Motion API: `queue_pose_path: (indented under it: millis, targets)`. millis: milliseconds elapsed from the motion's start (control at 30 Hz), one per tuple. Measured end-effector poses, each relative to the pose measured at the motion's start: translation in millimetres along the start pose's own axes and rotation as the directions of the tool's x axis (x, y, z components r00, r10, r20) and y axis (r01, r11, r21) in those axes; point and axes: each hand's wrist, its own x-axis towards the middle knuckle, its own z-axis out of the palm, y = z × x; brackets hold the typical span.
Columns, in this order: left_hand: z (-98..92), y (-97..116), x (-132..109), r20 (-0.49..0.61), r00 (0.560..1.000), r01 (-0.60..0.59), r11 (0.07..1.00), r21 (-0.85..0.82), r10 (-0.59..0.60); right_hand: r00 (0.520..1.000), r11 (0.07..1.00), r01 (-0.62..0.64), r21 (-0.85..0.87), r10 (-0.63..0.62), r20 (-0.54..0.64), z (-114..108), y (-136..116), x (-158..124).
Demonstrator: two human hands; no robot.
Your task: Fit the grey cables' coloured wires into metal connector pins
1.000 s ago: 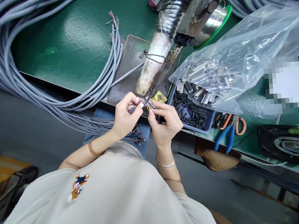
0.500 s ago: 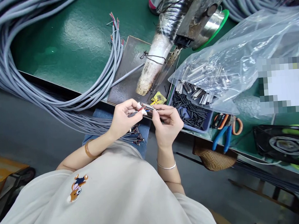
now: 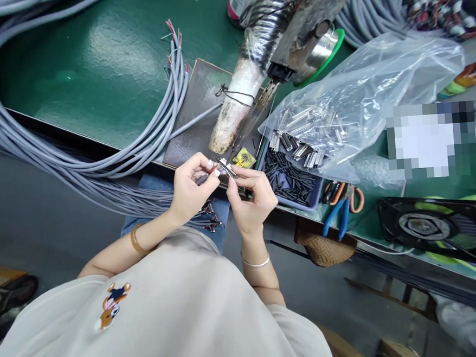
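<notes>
Just in front of the bench edge, my right hand (image 3: 252,198) pinches a small multi-pin connector (image 3: 226,167) between thumb and fingers. My left hand (image 3: 193,188) is closed on the end of a grey cable, whose thin coloured wires (image 3: 213,170) meet the connector. Whether any wire is joined to a pin is too small to make out. Above the hands, a soldering iron (image 3: 270,92) in a stand points down toward them, beside a foil-wrapped duct (image 3: 236,102). A yellow sponge (image 3: 243,159) lies just beyond my right fingers.
Grey cables (image 3: 138,147) sweep across the bench's left side. Right of the hands stand a blue tray (image 3: 305,201) of black sleeves, a plastic bag (image 3: 363,99) of connectors, pliers (image 3: 340,215) and a black fan (image 3: 432,224). A solder spool (image 3: 319,56) sits behind.
The view has shifted a little to the right. Between my fingers the connector has turned, so that its row of pins now slants more steeply. Both hands keep their hold.
</notes>
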Motion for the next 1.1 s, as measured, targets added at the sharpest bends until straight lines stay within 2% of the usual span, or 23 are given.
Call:
queue_pose_path:
  millis: [167,433,633,800,1100]
  targets:
    - [2.4,0.0,3.1,-0.03,0.998,-0.047,0.997,0.057,0.049,1.0,1.0,0.002,-0.004,-0.002,0.002,1.2,3.3,0.6]
    - [5.1,1.8,4.4,-0.039,0.998,-0.048,0.996,0.074,0.051,1.0,1.0,0.011,0.0,-0.011,-0.016,3.6,5.1,4.1]
    - [4.4,5.1,5.9,-0.019,1.0,0.0,1.0,0.01,0.001,1.0,1.0,0.022,0.004,-0.022,-0.013,2.4,3.5,5.3]
    - [2.5,5.4,6.2,0.009,0.998,0.058,0.998,-0.039,-0.057,0.999,0.997,-0.041,0.07,0.04,0.01,1.2,4.3,4.7]
    - [3.9,1.3,5.2,-0.01,0.998,0.057,0.998,-0.02,-0.058,1.0,0.999,-0.016,0.03,0.016,0.001,2.9,6.9,4.9]
